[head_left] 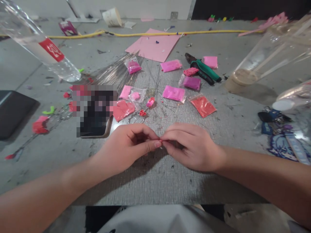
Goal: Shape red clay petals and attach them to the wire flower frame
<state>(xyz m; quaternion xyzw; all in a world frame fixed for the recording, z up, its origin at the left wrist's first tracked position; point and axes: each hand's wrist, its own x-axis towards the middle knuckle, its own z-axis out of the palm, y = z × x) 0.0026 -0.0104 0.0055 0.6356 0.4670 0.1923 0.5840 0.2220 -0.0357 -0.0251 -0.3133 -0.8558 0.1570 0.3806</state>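
My left hand (131, 142) and my right hand (191, 145) meet fingertip to fingertip over the near part of the table. Between their pinched thumbs and forefingers sits a small piece of red clay (160, 141), mostly covered by the fingers. Just beyond the hands lie a small red clay flower (142, 113) and a pink-and-red one (150, 102) on wire. Packets of soft clay are spread further back, among them a red packet (203, 105), a magenta packet (174, 94) and another red packet (123, 109).
A phone (94, 113), partly blurred, lies by my left hand. Behind it are thin wires (116, 72) and a water bottle (55, 58). Green-handled pliers (206, 69), a pink sheet (155, 45) and a clear plastic cup (252, 64) stand or lie further off. Keychains (279, 139) sit right.
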